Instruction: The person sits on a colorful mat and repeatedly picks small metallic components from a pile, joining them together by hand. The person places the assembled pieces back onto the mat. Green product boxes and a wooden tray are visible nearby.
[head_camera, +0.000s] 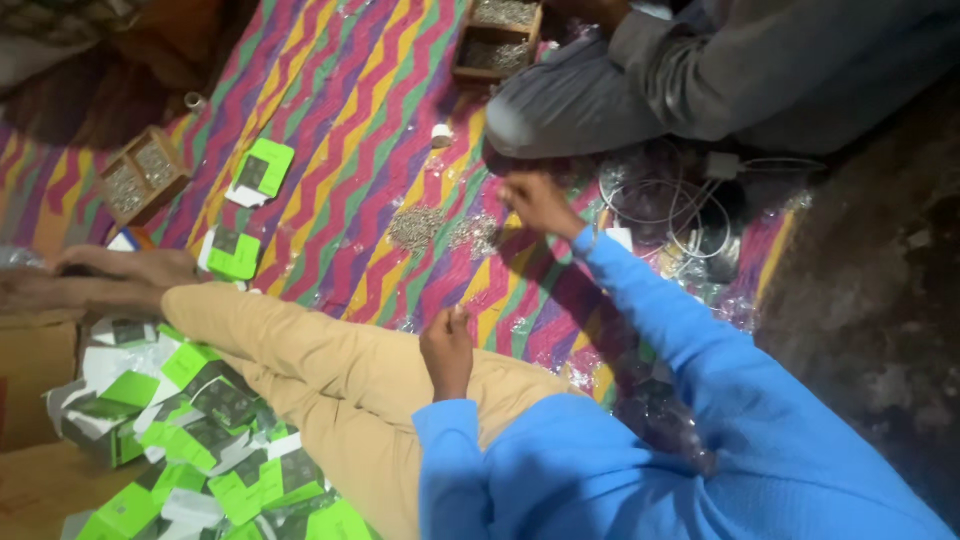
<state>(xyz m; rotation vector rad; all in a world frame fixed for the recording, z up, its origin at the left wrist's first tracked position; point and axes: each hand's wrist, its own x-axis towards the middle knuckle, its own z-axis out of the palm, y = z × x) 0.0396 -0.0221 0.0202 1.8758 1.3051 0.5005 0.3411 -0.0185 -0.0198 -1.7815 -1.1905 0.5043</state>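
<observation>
The right hand (540, 203) reaches far out over the striped mat (340, 90), fingers drawn together in a pinch just right of a small pile of tiny silver parts (415, 228); whether it grips one cannot be told. The left hand (447, 350) rests near, on the tan trouser leg (330, 365), curled shut, its contents hidden. Further out, green-and-white cards (258, 170) lie on the mat, and a heap of them (200, 440) sits at the near left. Two wooden trays (143, 175) (497, 40) hold more silver parts. At the far right sits another person in grey (700, 80), with white cables (670, 205) beside them.
</observation>
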